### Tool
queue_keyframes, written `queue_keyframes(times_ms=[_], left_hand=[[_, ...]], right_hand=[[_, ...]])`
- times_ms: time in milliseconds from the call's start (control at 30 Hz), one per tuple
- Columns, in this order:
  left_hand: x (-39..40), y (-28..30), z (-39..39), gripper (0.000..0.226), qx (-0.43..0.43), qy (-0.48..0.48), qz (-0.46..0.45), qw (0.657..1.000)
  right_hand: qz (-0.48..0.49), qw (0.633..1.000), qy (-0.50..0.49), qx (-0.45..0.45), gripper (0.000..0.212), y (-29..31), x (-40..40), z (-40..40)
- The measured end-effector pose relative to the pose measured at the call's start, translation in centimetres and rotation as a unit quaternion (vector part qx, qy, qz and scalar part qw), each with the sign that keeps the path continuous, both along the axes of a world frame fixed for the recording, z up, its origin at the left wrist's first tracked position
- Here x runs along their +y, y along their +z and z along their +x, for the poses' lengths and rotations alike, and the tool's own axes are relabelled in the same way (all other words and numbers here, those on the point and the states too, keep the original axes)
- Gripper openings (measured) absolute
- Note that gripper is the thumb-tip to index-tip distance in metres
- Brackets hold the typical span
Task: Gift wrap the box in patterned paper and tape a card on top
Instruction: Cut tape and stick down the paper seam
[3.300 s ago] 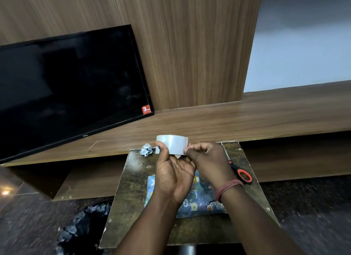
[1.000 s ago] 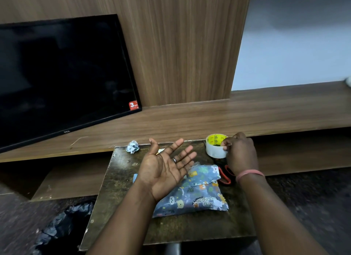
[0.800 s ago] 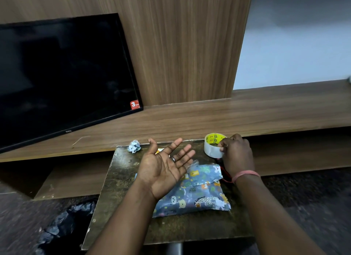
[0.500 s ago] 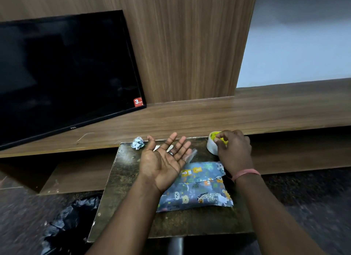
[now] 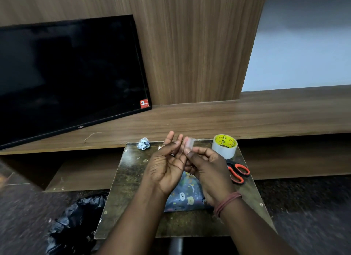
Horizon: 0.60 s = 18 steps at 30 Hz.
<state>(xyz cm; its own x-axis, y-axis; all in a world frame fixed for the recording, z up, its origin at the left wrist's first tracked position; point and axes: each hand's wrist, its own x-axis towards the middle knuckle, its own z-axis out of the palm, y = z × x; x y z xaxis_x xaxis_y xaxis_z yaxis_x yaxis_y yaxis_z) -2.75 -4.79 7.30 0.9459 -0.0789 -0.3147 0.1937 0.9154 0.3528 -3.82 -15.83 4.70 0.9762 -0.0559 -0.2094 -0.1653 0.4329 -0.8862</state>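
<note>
Left hand point(image 5: 167, 169) palm up with fingers straight, a clear tape strip point(image 5: 188, 143) stuck at its fingertips, right hand point(image 5: 207, 167) pinching that strip, both above the wrapped box point(image 5: 185, 196) on the tabletop point(image 5: 129, 178), tape roll point(image 5: 224, 146) and scissors point(image 5: 238, 172) at far right

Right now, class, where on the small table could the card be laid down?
Bare patches: the dark tabletop's left strip below the crumpled paper ball, and the near edge below the patterned wrapped box. Crowded: the right side, with the yellow-cored tape roll and orange-handled scissors.
</note>
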Motion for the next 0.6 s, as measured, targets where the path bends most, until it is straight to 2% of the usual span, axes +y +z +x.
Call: queue_keyframes(times_ms=[100,200,300,433,533,600], left_hand=[[-0.01,-0.12,0.35,0.052,-0.006,0.003,-0.01,1.0],[0.02,-0.27,0.61,0.045,-0.011,0.001,0.01,1.0],[-0.41,-0.4,0.68,0.038,-0.033,0.011,0.094,0.995],[-0.95,-0.4,0.38,0.044,-0.093,0.036,0.236,0.967],[-0.82,-0.25,0.2,0.048,-0.116,0.052,0.316,0.94],[-0.61,-0.2,0.17,0.049,-0.122,0.058,0.325,0.936]], right_hand=[[0.005,1.0,0.009,-0.017,0.008,0.2,-0.22,0.08],[-0.02,0.999,0.011,-0.027,0.005,0.28,-0.36,0.18],[-0.06,0.997,-0.002,-0.037,0.008,0.3,-0.41,0.4],[-0.134,0.99,-0.013,-0.048,0.019,0.19,-0.4,0.35],[-0.119,0.992,-0.014,-0.032,0.018,0.01,-0.35,0.41],[-0.087,0.996,-0.015,-0.019,0.017,-0.09,-0.34,0.56]])
